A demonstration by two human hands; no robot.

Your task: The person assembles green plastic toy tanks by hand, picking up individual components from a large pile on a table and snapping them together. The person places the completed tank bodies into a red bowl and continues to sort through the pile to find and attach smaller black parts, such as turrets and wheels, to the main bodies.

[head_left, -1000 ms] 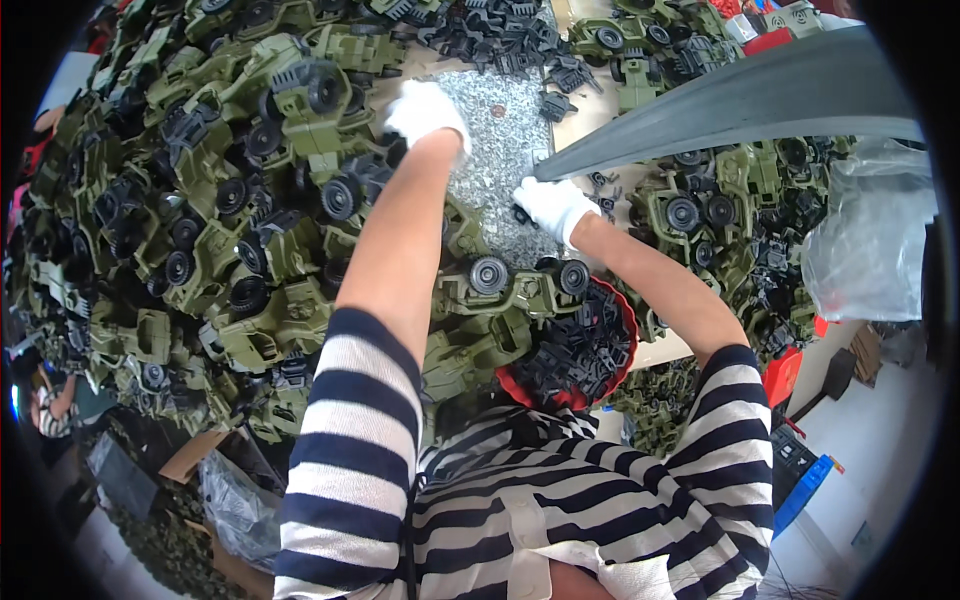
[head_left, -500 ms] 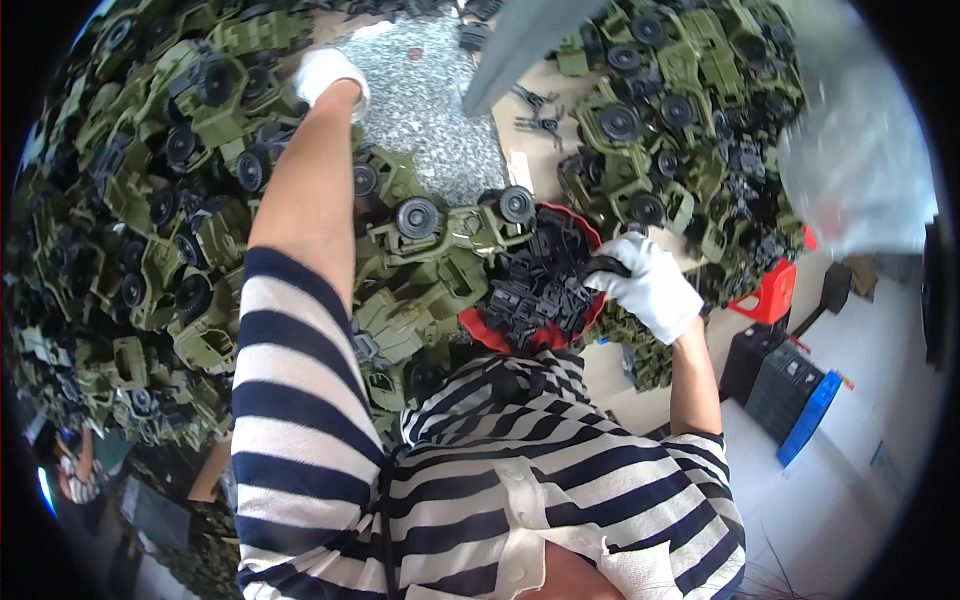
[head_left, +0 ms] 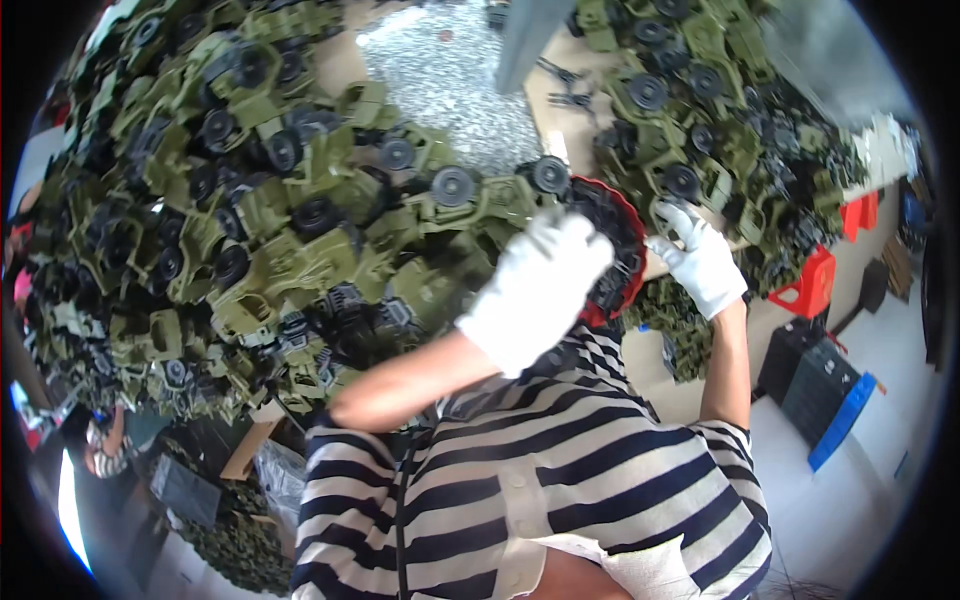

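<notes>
Gloved left hand (head_left: 545, 285), blurred by motion, hangs over the left side of a red bowl (head_left: 597, 316) close to the table's (head_left: 553, 120) near edge, its fingers curled; whether they grip anything cannot be told. Half a second ago it was out beside the speckled grey board (head_left: 450, 85), farther from that edge; its arrival puts both hands at the bowl, centring the work on the black parts (head_left: 622, 235) inside. Right hand (head_left: 660, 228) is at the bowl's right rim, thumb and fingers apart; the dark piece pinched there moments earlier no longer shows clearly. Green toy trucks (head_left: 260, 160) are heaped along the table's left side, with a second heap (head_left: 705, 80) toward its right edge.
</notes>
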